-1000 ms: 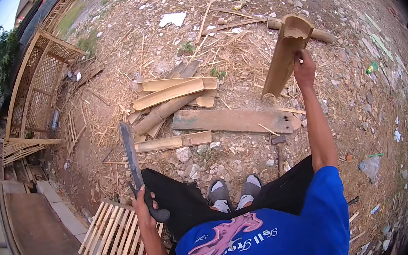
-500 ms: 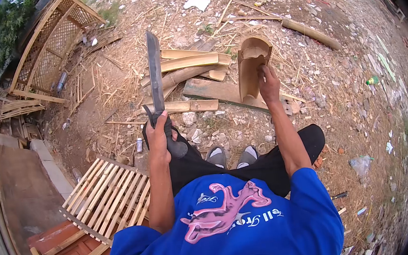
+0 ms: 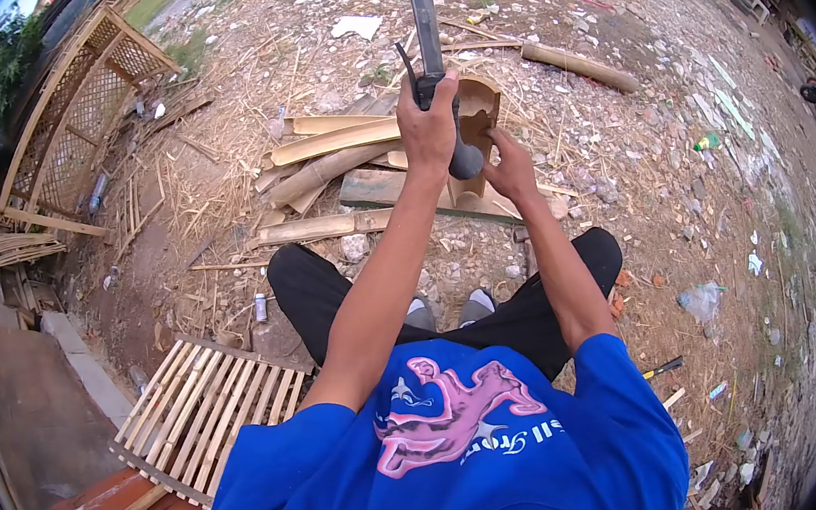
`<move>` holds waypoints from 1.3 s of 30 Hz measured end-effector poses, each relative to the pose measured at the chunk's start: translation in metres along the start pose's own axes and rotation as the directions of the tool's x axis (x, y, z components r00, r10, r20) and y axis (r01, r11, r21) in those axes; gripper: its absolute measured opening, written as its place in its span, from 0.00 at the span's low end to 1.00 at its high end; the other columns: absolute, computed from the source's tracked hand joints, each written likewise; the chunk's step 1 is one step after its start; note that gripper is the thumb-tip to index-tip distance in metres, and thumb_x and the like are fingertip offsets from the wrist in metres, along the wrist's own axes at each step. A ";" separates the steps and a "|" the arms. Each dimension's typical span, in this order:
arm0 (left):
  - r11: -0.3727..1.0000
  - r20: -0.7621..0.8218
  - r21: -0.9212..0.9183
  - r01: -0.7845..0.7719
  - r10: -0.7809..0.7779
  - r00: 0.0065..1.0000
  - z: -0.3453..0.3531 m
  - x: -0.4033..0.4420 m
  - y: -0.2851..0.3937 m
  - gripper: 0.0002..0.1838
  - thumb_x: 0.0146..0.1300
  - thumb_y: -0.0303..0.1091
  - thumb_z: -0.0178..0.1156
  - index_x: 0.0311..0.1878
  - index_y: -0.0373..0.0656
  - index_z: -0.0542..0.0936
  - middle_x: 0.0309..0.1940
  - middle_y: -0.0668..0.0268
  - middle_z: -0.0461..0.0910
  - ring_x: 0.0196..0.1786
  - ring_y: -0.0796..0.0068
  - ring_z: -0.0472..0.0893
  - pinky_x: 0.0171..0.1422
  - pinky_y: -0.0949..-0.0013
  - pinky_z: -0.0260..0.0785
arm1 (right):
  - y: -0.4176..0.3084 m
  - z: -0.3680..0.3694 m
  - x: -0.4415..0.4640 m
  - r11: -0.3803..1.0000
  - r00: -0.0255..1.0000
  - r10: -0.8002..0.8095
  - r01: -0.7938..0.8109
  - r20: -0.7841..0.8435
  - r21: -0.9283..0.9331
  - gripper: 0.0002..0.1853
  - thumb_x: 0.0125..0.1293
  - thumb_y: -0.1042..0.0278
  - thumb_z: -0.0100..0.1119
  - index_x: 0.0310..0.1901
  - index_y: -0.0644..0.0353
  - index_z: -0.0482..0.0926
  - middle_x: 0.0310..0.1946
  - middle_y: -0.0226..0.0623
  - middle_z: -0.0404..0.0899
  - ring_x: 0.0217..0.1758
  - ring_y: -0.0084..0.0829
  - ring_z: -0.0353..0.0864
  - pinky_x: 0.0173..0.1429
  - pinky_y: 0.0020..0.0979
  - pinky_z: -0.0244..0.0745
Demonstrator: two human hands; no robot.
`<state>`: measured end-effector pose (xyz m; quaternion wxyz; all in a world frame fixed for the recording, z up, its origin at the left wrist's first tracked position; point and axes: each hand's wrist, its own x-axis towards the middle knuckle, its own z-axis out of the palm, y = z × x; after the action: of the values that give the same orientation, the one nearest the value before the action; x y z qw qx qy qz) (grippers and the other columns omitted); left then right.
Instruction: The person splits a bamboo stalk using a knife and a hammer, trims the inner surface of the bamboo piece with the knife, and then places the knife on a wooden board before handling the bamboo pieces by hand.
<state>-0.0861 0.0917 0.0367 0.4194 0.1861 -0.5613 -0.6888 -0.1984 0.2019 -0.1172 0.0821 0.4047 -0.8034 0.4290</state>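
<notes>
Head view: my left hand (image 3: pixel 427 130) is closed around the dark handle of a long knife (image 3: pixel 424 16), blade pointing to the far side, its tip cut off by the top edge. The knife's rounded handle end shows just below my grip, in front of the split bamboo piece (image 3: pixel 479 104). My right hand (image 3: pixel 511 165) is narrow, fingers pinched on that piece's right edge; the piece stands tilted, hollow side toward me, its lower end near the wooden board (image 3: pixel 372 188). Can't tell if blade and bamboo touch.

Left of my hands: a pile of bamboo strips (image 3: pixel 330 144) on the stony ground (image 3: pixel 705 211), one strip (image 3: pixel 319 228) lying on the near side. Far right: a round bamboo pole (image 3: pixel 580 67). Far left: a lattice frame (image 3: pixel 70 117). Near left: a slatted rack (image 3: pixel 206 411), and a small can (image 3: pixel 261 307) beside my left knee (image 3: pixel 301 272). Right: a green bottle (image 3: pixel 706 141), with a clear plastic bag (image 3: pixel 702 300) nearer me. My shoes (image 3: pixel 477 304) sit between my spread knees.
</notes>
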 end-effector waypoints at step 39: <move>0.733 0.437 0.246 -0.634 0.500 0.748 0.012 0.003 -0.076 0.18 0.69 0.38 0.57 0.58 0.40 0.74 0.54 0.53 0.80 0.59 0.51 0.78 0.64 0.55 0.68 | -0.067 -0.080 -0.018 0.416 0.881 0.454 -0.342 0.133 0.843 0.15 0.64 0.73 0.62 0.50 0.61 0.70 0.28 0.28 0.73 0.26 0.18 0.72 0.29 0.22 0.69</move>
<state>-0.1245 0.0984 -0.0299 0.4637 -0.0421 -0.7768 -0.4240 -0.1550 0.2529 -0.0343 -0.1825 0.1642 -0.5573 0.7932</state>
